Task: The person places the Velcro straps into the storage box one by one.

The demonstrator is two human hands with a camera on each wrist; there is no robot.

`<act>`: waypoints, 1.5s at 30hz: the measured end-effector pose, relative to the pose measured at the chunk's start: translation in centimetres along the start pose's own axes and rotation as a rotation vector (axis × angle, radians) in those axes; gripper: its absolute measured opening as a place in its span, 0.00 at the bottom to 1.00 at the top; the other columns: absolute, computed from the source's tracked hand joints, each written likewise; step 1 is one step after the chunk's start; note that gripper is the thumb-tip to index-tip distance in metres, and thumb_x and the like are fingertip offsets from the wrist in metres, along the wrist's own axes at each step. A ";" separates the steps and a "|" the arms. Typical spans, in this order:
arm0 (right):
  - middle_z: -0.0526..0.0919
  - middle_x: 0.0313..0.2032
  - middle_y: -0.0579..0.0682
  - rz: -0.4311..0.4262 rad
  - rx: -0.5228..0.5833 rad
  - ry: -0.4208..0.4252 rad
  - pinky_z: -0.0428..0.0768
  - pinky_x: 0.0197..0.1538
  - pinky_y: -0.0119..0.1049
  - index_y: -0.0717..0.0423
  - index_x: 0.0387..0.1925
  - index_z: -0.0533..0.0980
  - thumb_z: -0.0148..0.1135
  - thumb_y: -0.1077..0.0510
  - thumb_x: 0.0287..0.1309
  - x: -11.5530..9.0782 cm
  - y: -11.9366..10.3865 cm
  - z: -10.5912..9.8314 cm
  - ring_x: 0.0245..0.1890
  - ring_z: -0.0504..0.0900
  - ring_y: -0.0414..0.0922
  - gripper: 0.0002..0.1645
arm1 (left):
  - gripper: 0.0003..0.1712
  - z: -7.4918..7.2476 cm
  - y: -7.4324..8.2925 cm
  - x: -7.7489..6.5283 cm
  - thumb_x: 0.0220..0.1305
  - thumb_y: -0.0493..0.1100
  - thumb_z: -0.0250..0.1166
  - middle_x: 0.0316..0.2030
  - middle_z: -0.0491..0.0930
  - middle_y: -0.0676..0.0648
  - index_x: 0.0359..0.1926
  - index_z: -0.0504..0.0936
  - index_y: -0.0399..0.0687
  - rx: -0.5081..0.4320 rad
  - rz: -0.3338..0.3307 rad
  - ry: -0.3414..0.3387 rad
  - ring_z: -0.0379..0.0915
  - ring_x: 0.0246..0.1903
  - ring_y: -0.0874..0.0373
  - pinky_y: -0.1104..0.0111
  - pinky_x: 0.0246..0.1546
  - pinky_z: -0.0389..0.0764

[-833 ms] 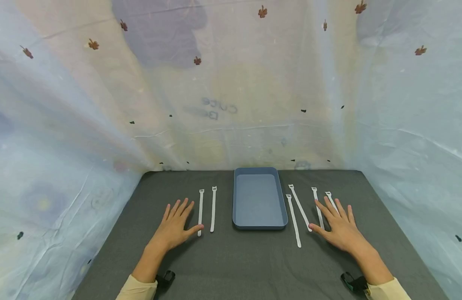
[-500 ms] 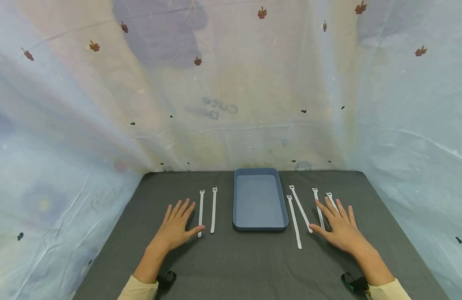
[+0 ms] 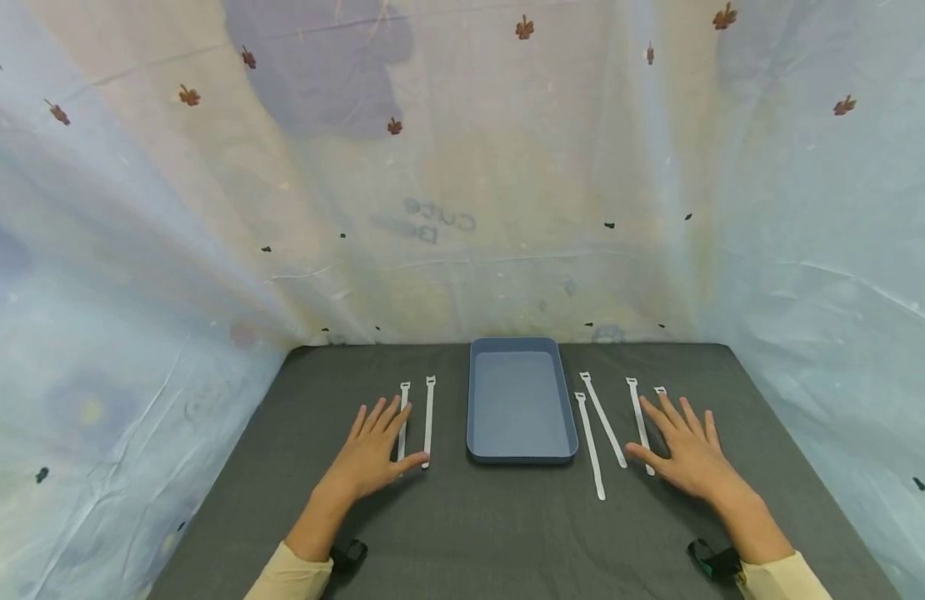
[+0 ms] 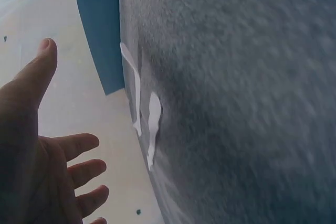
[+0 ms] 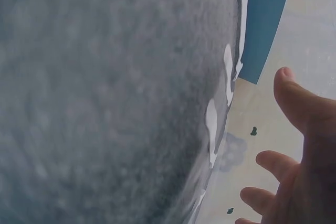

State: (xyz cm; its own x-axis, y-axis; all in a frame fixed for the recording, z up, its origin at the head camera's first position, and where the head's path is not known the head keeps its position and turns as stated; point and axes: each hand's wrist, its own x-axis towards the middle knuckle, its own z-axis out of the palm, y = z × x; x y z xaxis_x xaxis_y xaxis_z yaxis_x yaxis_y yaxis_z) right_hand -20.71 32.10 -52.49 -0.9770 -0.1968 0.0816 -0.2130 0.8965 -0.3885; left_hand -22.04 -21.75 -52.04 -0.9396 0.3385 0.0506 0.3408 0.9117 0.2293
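My left hand hovers with spread, straight fingers over a white cable tie strap, partly covering it. Its thumb overlaps the lower end of a second strap in the head view. In the left wrist view both straps lie flat on the cloth, apart from the hand. My right hand is spread above the table on the other side. Under its fingers a strap shows only its slotted head. Beside its thumb lies another strap. Neither hand holds anything.
A shallow blue-grey tray stands at the back middle of the dark grey cloth. Two more white straps, one slanted and one nearer, lie right of it. A pale patterned curtain encloses the back and sides.
My left hand has moved right, over the outer left strap and to the inner one. The right hand has shifted slightly right, uncovering the lower end of one strap.
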 end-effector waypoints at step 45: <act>0.65 0.72 0.81 0.000 0.023 -0.006 0.67 0.64 0.82 0.74 0.78 0.61 0.66 0.38 0.74 4.3 4.8 -1.5 0.69 0.65 0.82 0.52 | 0.62 2.2 6.2 6.1 0.71 0.79 0.57 0.85 0.50 0.38 0.86 0.52 0.41 0.035 0.215 -0.054 0.47 0.84 0.41 0.41 0.83 0.50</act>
State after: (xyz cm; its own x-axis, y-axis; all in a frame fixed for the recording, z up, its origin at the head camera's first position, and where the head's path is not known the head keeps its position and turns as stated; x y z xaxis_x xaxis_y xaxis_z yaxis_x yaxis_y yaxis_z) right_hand -25.96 36.10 -52.62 -0.9770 -0.1993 0.0758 -0.2127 0.8872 -0.4094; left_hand -25.62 -13.47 -52.43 -0.8423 0.5374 0.0419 0.5351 0.8243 0.1848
